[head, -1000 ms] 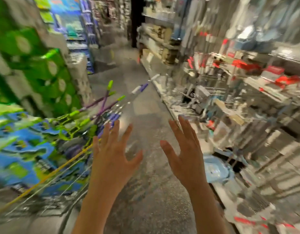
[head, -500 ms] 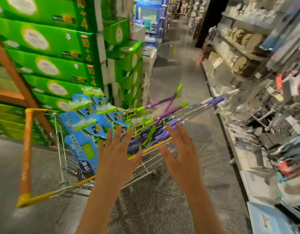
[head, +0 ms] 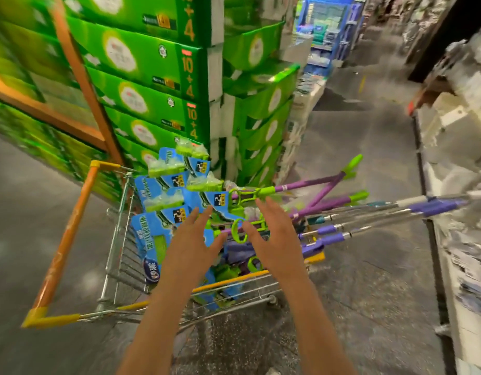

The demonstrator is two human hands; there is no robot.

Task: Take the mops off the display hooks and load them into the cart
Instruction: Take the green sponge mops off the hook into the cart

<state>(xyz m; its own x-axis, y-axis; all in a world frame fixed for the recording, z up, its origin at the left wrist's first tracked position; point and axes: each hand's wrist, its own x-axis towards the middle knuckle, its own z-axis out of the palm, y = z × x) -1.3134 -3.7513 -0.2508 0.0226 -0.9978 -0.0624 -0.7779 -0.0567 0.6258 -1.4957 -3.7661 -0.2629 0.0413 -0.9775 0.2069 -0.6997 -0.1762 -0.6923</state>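
A wire shopping cart (head: pixel 120 255) with an orange handle bar (head: pixel 69 239) stands on the aisle floor in front of me. Several mops (head: pixel 328 196) lie in it, their blue packaged heads (head: pixel 158 190) up at the left and purple, green and silver handles sticking out over the right rim. My left hand (head: pixel 190 247) and my right hand (head: pixel 272 236) hover side by side just above the cart, fingers spread, holding nothing. The display hooks are not clearly visible.
A tall stack of green boxes (head: pixel 153 77) rises behind the cart on orange racking (head: pixel 80 77). Blurred shelves of goods (head: pixel 461 158) line the right side. The grey aisle floor (head: pixel 363 147) runs ahead between them.
The view has swung left and down, bringing the cart to the centre. Both hands stay spread and empty, now over the mops in the cart.
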